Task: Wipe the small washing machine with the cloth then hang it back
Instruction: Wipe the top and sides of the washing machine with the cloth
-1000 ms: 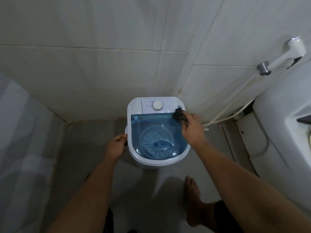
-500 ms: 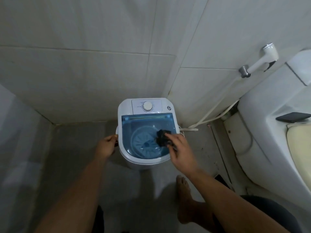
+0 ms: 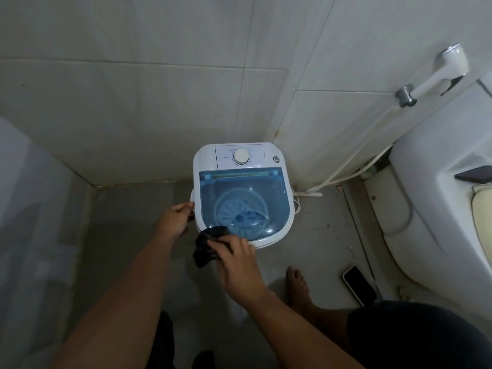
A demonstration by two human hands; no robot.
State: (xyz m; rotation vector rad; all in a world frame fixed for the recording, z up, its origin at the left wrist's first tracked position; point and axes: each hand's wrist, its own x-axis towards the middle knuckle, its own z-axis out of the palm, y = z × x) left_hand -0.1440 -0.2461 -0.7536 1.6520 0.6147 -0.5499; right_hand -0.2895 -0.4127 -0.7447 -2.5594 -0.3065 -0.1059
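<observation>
A small white washing machine (image 3: 282, 166) with a clear blue lid and a round dial stands on the floor in the tiled corner. My right hand (image 3: 237, 259) grips a dark cloth (image 3: 206, 246) bunched against the machine's near left front edge, part of it hanging below the rim. My left hand (image 3: 175, 219) holds the handle on the machine's left side, fingers curled around it.
A white toilet (image 3: 436, 209) fills the right side, with a dark phone (image 3: 475, 174) lying on it. A bidet sprayer (image 3: 436, 73) hangs on the right wall, its hose running down to the floor. Another phone (image 3: 359, 284) lies on the floor near my bare foot (image 3: 298, 286).
My right hand has dragged the cloth from the back right corner of the machine, across the lid, down to its near left front edge. The left hand has kept its hold on the side.
</observation>
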